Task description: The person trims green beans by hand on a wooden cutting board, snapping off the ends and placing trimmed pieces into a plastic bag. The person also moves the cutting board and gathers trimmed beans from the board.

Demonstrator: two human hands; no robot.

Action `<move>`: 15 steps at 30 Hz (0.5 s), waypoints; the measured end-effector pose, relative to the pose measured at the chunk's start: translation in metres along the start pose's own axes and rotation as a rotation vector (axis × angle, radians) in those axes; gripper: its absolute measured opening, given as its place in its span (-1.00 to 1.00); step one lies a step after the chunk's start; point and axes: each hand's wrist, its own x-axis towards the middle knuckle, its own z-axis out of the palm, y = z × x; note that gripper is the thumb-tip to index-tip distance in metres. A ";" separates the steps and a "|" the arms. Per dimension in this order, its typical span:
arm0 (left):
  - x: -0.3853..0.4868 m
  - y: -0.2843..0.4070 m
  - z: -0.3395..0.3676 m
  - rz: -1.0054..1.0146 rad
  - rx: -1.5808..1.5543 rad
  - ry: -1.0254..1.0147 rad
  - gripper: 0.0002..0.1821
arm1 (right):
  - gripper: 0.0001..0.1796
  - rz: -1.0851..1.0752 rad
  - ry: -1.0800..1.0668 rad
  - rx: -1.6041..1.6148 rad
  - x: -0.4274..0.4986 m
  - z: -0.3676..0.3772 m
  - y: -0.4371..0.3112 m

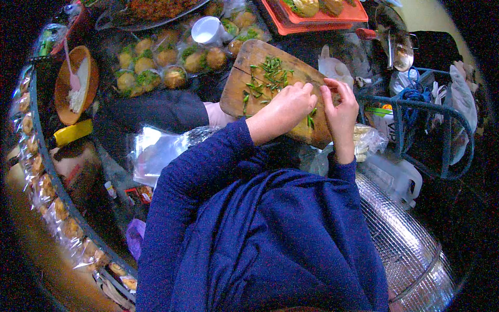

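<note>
A worn wooden cutting board (241, 84) lies before me, with cut green vegetable pieces (273, 72) strewn over its upper and left parts. My left hand (286, 111) is over the middle of the board with its fingers curled down; what they may pinch is hidden. A few more green pieces (311, 119) lie just below those fingers. At the board's right edge is my right hand (341, 111), its thumb and fingertips raised and close together. Whether something thin is between them cannot be told. The fingertips of the two hands are a short way apart.
Bagged round brown food items with greens (144, 64) and a white paper cup stack (206, 30) lie beyond the board. A wooden bowl of white grains (91, 82) is at left, clear plastic bags (156, 152) nearer me, and a blue-grey basket (421, 105) at right.
</note>
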 end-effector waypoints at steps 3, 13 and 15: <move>-0.007 -0.003 -0.009 -0.004 -0.052 0.057 -0.86 | -0.84 0.026 -0.025 0.009 -0.004 0.000 -0.001; -0.087 -0.045 -0.088 -0.347 -0.282 0.324 -0.91 | -0.88 -0.148 -0.111 0.040 -0.020 0.007 -0.035; -0.105 -0.044 -0.092 -0.414 -0.292 0.290 -0.86 | -0.84 -0.172 -0.210 0.134 -0.025 0.017 -0.048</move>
